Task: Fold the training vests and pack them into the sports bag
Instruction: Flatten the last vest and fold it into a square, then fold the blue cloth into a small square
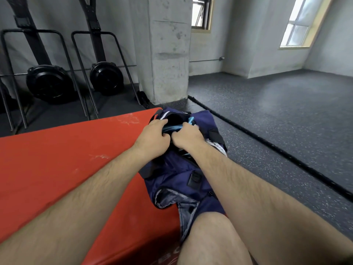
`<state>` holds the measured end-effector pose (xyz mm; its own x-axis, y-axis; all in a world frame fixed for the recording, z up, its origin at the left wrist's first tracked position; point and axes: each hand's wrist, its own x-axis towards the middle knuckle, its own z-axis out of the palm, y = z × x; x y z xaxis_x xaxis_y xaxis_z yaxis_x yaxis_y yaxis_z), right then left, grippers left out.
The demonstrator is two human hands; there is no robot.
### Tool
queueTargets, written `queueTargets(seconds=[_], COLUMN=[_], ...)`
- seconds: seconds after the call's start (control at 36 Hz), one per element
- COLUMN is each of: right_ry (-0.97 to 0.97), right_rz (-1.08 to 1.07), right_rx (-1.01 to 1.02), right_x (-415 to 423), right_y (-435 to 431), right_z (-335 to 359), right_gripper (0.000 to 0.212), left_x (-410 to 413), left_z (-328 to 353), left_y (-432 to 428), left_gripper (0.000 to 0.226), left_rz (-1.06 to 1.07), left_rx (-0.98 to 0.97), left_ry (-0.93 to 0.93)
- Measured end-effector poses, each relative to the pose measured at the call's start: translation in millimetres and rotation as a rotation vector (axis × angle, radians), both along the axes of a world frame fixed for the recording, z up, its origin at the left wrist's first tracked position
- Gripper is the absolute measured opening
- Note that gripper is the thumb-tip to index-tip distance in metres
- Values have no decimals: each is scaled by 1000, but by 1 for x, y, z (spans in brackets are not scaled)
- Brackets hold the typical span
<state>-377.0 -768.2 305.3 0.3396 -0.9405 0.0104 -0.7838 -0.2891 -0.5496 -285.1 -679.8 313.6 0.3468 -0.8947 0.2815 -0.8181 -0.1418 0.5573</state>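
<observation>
In the head view, just right of the frame's centre, the navy sports bag [172,169] lies along the right edge of a red padded block [66,150]. Both hands are closed at its dark mouth: the left hand [152,134] curls over the rim of the opening, and the right hand [188,136] grips a bright blue training vest [172,128], bunched and half inside. Packing looks well under way, this vest going in; no other vests show outside, and the bag's contents are hidden.
</observation>
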Motion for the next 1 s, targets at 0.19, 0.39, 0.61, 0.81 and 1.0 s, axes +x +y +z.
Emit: queueTargets(seconds=[0.19, 0.39, 0.61, 0.81, 1.0], right_ry=[477, 342, 13, -47, -208], right_rz=[121, 69, 183, 264, 646], right_rx=[-308, -430, -756, -815, -459], right_x=[-14, -17, 3, 33, 89], right_y=[-8, 0, 50, 122, 240], right_z=[-21, -18, -9, -6, -3], right_gripper=[50, 41, 24, 32, 27], left_x=[1, 5, 16, 51, 99], left_z=[-14, -24, -21, -17, -17], left_y=[-2, -4, 25, 113, 256], left_gripper=[58, 48, 20, 14, 16], left_rz=[8, 2, -8, 71, 339], left_rx=[-13, -33, -295, -293, -266], left_ry=[-20, -2, -38, -228, -195])
